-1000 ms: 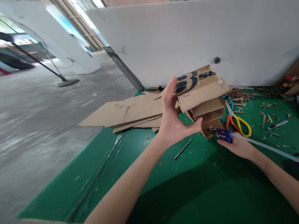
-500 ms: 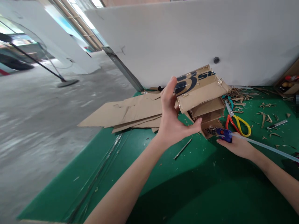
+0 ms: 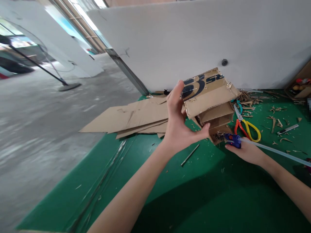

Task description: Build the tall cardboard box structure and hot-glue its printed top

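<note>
My left hand [image 3: 178, 124] grips a small cardboard box structure [image 3: 211, 100] from its left side, thumb below and fingers at the upper edge. Dark printing marks its top, and its lower part has open compartments facing me. My right hand [image 3: 249, 151] is closed around a blue hot glue gun [image 3: 233, 140], with a long translucent glue stick [image 3: 274, 150] running out of its back to the right. The gun's tip is at the lowest compartment, where strings of glue and scraps gather; whether it touches the cardboard I cannot tell.
Red-and-yellow-handled scissors [image 3: 247, 127] lie right of the box, with a utility knife [image 3: 288, 129] farther right. Flat cardboard sheets [image 3: 136, 115] lie left. A thin metal rod [image 3: 190, 155] rests on the green table [image 3: 189, 200]. Cardboard scraps [image 3: 247, 100] are piled behind, before a white panel [image 3: 182, 42].
Almost nothing differs. Both hands, the box and the glue gun keep their places, and the view has shifted very slightly.
</note>
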Demonstrator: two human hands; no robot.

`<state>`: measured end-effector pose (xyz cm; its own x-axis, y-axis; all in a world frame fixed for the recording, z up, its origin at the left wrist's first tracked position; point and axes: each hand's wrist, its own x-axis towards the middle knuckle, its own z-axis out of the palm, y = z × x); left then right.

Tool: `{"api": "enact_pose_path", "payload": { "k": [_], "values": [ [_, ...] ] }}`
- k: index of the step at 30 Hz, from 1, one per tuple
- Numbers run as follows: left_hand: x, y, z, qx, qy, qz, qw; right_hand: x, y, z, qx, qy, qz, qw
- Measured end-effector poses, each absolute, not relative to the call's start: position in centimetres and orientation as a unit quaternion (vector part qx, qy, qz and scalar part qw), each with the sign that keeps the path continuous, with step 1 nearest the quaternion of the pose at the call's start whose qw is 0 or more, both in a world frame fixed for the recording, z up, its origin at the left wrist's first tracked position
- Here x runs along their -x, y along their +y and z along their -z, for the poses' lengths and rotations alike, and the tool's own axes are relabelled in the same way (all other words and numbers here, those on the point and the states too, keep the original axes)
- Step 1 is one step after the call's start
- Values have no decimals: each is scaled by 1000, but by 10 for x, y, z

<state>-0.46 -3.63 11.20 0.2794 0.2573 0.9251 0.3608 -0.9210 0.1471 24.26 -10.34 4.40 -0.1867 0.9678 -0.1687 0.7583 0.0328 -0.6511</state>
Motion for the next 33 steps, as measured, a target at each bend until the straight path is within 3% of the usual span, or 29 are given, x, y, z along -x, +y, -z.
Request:
{"api": "enact_pose_path", "payload": {
  "k": [6,10,33],
  "values": [
    [6,-41,-113,796,-238,557,-13,-250,-103,-33,586,-674,-405,195],
    [6,-38,-113,803,-211,557,5,-253,-103,-24,578,-654,-429,233],
    [7,-41,-113,800,-219,559,4,-245,-105,-36,588,-706,-352,179]
  ]
}}
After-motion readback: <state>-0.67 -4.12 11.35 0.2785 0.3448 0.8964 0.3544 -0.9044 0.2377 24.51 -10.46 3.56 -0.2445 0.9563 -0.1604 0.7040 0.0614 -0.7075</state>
